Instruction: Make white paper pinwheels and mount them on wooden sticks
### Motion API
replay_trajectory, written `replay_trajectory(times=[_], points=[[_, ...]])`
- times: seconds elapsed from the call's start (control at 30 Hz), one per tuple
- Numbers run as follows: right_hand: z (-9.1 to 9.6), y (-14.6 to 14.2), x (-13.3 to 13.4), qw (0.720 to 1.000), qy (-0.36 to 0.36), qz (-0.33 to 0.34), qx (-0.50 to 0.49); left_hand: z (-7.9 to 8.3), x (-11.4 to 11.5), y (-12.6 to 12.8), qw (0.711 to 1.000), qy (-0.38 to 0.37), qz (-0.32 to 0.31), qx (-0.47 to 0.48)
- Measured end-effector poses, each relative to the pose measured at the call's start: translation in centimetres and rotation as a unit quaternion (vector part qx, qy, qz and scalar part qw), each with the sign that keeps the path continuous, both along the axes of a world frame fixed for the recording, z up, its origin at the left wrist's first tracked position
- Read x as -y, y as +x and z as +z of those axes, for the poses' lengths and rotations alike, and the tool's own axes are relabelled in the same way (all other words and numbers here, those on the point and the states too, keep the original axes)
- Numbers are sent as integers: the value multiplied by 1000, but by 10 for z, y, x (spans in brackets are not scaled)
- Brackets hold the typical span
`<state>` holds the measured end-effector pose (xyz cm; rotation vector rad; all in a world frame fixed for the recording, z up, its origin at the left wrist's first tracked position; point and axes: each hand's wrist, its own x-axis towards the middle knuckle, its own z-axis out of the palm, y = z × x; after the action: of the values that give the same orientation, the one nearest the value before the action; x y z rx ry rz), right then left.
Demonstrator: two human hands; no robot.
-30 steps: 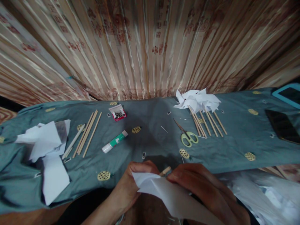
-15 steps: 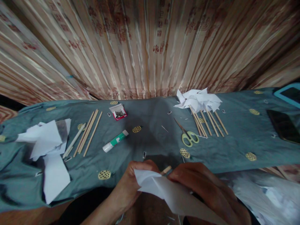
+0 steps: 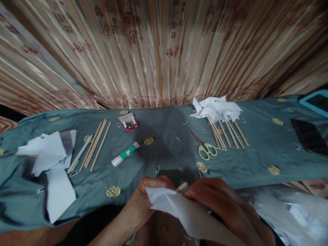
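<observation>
Low in the head view, a folded white paper pinwheel point(image 3: 189, 212) is between my two hands. My left hand point(image 3: 146, 194) is closed on its left side, fingertips partly hidden by the paper. The end of a wooden stick point(image 3: 181, 186) pokes out behind the paper, close to the fingertips of my right hand point(image 3: 222, 201). That hand is curled around the right side of the pinwheel. Where stick and paper meet is hidden. Beyond my hands lie green-handled scissors point(image 3: 204, 150) and a glue stick point(image 3: 125, 154).
Finished-looking paper pinwheels point(image 3: 217, 109) on sticks lie at the back right. At left are white paper sheets point(image 3: 58, 194) and several loose wooden sticks point(image 3: 96, 145). A small red box point(image 3: 129, 123) holds metal pins. A dark phone point(image 3: 310, 136) rests at far right.
</observation>
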<state>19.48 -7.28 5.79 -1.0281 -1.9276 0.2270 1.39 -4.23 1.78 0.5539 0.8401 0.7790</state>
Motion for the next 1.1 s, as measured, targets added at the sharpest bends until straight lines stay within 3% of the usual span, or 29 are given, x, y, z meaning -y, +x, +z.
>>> replay_trajectory(times=[0.7,0.9,1.1], points=[[-1,0,0,1000,5,4,-6,-7,1,-2,999,39,-12,21],[-4,2,3,999,-30,14,-12,-5,2,-2,999,33,3,-1],[-8,-4,-3,987,-111,-21,-112,4,-4,3,998,21,36,-36]])
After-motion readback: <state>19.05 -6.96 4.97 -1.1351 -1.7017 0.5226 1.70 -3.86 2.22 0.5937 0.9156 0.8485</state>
